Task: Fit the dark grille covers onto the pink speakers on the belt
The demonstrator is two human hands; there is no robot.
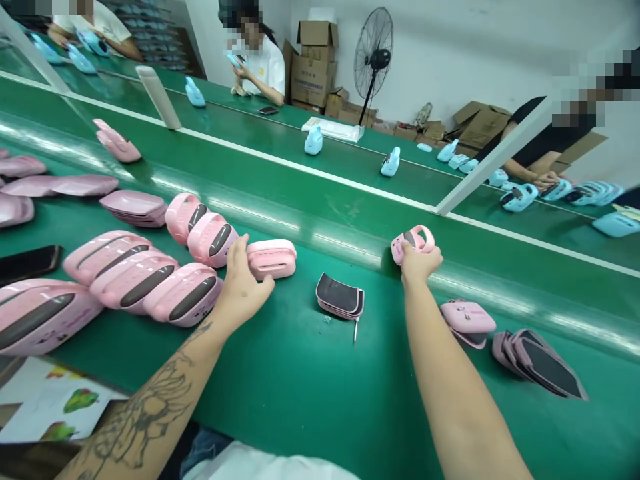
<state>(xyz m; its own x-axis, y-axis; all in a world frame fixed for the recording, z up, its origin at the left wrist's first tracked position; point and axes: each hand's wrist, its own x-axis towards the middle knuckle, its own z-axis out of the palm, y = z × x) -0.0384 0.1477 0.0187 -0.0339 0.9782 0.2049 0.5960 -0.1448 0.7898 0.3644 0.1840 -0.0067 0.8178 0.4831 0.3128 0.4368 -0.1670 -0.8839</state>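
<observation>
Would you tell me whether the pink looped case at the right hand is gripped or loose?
Gripped: the right hand has its thumb over the front of the pink looped case. Whether it is lifted, I cannot tell.

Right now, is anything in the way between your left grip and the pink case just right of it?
No, nothing visible stands between the left grip and the pink case; they're very close, maybe touching. The dark stack lies farther right, out of the way.
</observation>
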